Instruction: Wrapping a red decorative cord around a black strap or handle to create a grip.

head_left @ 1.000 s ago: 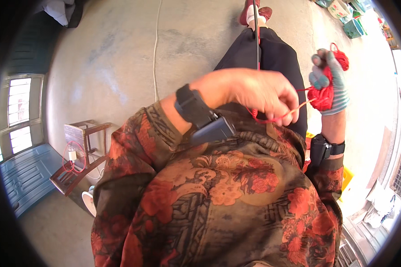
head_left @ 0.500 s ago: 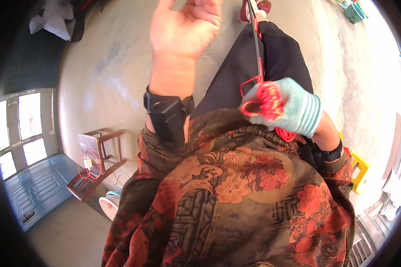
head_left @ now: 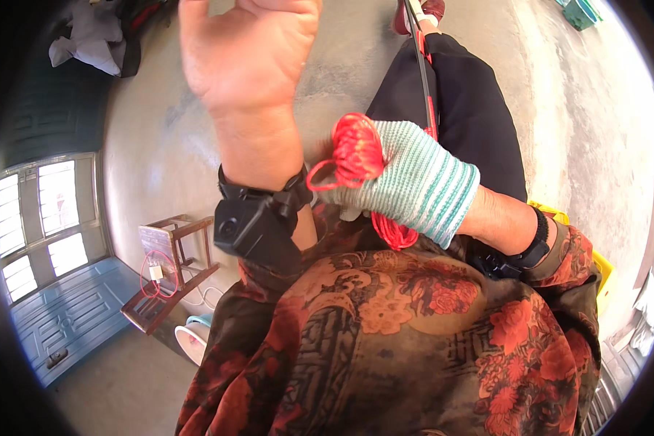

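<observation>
My left hand [head_left: 251, 54] is bare and raised, palm showing, with the thumb apart from the fingers. It looks open and nothing shows in it; the fingertips run out of the upper edge. My right hand [head_left: 414, 171], in a white and teal striped knit glove, is closed around a bundle of red cord [head_left: 357, 149]. Coils stick out above the fist, and more red cord [head_left: 394, 231] hangs below it. A thin dark rod with red parts [head_left: 424, 76] runs along my legs from the shoes toward the glove. Whether it meets the cord is hidden.
A wooden stool [head_left: 178, 254] with a pinkish cable and a pale block stands at the left, near a white basin [head_left: 190, 341]. A blue door [head_left: 69, 312] lies behind. A yellow stool [head_left: 602, 272] is beside my right arm; a green bucket [head_left: 580, 14] is far right.
My right hand has moved left with the red cord bundle, closer to my left wrist. My left hand has shifted left and nearer to the camera.
</observation>
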`<action>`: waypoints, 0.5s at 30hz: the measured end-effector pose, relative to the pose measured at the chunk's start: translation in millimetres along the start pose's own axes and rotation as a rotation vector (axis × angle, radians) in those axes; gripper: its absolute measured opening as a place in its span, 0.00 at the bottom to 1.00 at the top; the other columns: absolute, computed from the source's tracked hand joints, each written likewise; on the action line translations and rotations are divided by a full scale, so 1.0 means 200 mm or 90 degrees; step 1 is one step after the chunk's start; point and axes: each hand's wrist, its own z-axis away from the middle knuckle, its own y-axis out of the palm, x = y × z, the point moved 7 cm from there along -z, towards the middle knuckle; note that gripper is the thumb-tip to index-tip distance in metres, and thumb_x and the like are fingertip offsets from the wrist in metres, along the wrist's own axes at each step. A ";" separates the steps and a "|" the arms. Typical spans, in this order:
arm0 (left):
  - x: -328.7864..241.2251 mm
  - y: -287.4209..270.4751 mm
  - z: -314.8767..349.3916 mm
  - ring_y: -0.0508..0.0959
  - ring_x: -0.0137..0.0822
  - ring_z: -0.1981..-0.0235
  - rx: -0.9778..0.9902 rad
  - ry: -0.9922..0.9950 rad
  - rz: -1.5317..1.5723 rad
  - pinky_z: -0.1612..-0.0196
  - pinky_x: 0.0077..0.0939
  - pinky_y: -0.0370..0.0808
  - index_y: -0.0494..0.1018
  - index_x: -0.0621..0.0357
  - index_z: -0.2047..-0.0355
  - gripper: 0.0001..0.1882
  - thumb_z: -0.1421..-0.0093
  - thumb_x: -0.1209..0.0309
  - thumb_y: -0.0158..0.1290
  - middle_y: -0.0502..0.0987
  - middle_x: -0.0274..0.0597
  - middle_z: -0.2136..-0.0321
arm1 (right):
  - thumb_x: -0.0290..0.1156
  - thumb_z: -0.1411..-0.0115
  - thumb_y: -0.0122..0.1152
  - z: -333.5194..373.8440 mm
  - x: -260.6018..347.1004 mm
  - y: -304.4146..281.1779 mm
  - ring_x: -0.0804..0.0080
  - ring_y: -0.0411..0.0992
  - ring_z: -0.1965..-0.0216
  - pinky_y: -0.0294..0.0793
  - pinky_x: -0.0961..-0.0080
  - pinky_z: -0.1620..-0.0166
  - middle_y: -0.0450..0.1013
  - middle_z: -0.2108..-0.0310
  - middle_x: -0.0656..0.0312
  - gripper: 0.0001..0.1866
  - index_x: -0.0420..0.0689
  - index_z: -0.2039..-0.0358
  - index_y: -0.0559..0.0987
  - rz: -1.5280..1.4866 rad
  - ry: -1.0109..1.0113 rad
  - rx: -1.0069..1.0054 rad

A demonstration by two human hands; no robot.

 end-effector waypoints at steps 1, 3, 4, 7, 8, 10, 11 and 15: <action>0.00 0.04 -0.01 0.77 0.35 0.71 0.043 -0.023 0.004 0.72 0.27 0.84 0.70 0.73 0.56 0.11 0.37 0.78 0.50 0.76 0.44 0.71 | 0.30 0.40 0.67 0.00 -0.01 0.00 0.78 0.77 0.71 0.78 0.77 0.64 0.79 0.71 0.63 0.11 0.40 0.58 0.80 -0.055 0.022 -0.012; 0.00 0.10 -0.01 0.77 0.35 0.73 0.107 -0.033 -0.035 0.73 0.28 0.84 0.69 0.73 0.55 0.12 0.35 0.76 0.49 0.76 0.45 0.72 | 0.31 0.40 0.68 -0.01 -0.04 0.02 0.78 0.77 0.71 0.78 0.77 0.64 0.79 0.70 0.62 0.13 0.40 0.57 0.79 -0.095 0.068 0.018; -0.01 0.12 0.00 0.77 0.36 0.73 0.115 -0.021 -0.052 0.73 0.28 0.84 0.69 0.72 0.54 0.12 0.35 0.76 0.49 0.76 0.45 0.72 | 0.31 0.40 0.68 -0.01 -0.06 0.02 0.78 0.77 0.70 0.78 0.77 0.64 0.79 0.70 0.62 0.13 0.40 0.57 0.79 -0.084 0.087 0.032; 0.00 0.13 0.01 0.77 0.36 0.73 0.129 -0.013 -0.089 0.74 0.29 0.84 0.68 0.71 0.54 0.12 0.34 0.75 0.48 0.76 0.45 0.72 | 0.33 0.42 0.71 -0.04 -0.07 0.02 0.79 0.76 0.71 0.78 0.77 0.65 0.79 0.70 0.61 0.14 0.40 0.59 0.80 -0.037 0.056 0.031; 0.01 0.12 0.01 0.77 0.36 0.73 0.126 -0.026 -0.039 0.74 0.29 0.84 0.69 0.71 0.54 0.12 0.35 0.75 0.48 0.76 0.45 0.72 | 0.32 0.43 0.72 -0.05 -0.08 0.02 0.79 0.77 0.71 0.79 0.78 0.65 0.79 0.70 0.62 0.15 0.39 0.58 0.79 -0.034 0.056 0.023; 0.04 0.06 0.00 0.77 0.35 0.74 0.115 -0.048 0.115 0.74 0.28 0.84 0.69 0.71 0.55 0.11 0.35 0.75 0.47 0.76 0.44 0.73 | 0.29 0.45 0.73 -0.07 -0.09 0.01 0.78 0.78 0.70 0.80 0.79 0.65 0.79 0.68 0.63 0.16 0.38 0.58 0.78 -0.025 0.061 0.020; 0.08 0.04 -0.01 0.77 0.35 0.74 0.104 -0.105 0.247 0.74 0.28 0.83 0.70 0.71 0.55 0.11 0.35 0.76 0.47 0.76 0.44 0.73 | 0.29 0.45 0.74 -0.07 -0.10 0.00 0.78 0.77 0.71 0.80 0.78 0.65 0.79 0.69 0.63 0.16 0.38 0.59 0.78 -0.010 0.055 0.027; 0.16 -0.05 -0.03 0.76 0.33 0.73 0.022 -0.273 0.468 0.74 0.24 0.82 0.72 0.71 0.57 0.10 0.37 0.78 0.48 0.75 0.42 0.74 | 0.31 0.47 0.75 -0.07 -0.07 0.01 0.79 0.74 0.75 0.76 0.78 0.68 0.77 0.74 0.65 0.15 0.40 0.63 0.79 0.014 -0.015 0.062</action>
